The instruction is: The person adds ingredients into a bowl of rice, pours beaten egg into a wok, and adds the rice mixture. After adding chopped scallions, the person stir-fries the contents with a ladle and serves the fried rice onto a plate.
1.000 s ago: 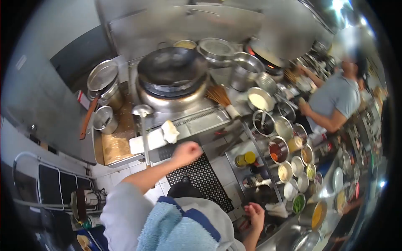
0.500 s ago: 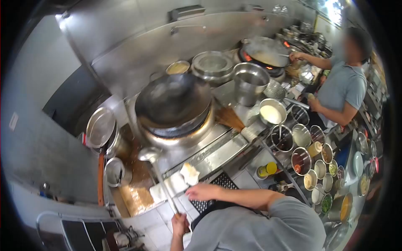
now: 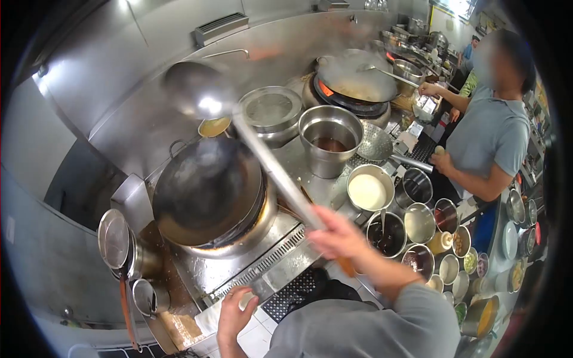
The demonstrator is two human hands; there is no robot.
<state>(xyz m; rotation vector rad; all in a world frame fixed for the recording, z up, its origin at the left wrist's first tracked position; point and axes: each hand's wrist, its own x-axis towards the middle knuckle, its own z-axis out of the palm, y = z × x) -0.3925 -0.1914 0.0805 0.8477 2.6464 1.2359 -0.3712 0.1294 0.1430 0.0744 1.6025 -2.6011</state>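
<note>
1. I see the dark, smooth-sided wok [image 3: 206, 191] on its round burner [image 3: 245, 246].
2. The steel ladle [image 3: 271, 161] is raised near it, bowl glinting, blurred.
3. The right hand [image 3: 339, 234] is clenched around the ladle's handle.
4. The left hand [image 3: 234, 315] half-curls near white cloth [image 3: 208, 320]; I can't tell whether it's grasping anything.

A person [image 3: 489, 140] in a grey shirt stands at the right, close to a steaming wok [image 3: 356, 80]. A tall pot [image 3: 330, 152] contains dark liquid, and beside it is a perforated skimmer [image 3: 376, 143]. Nearer, one round container [image 3: 371, 190] holds white liquid, next to a squeeze bottle [image 3: 440, 242].
</note>
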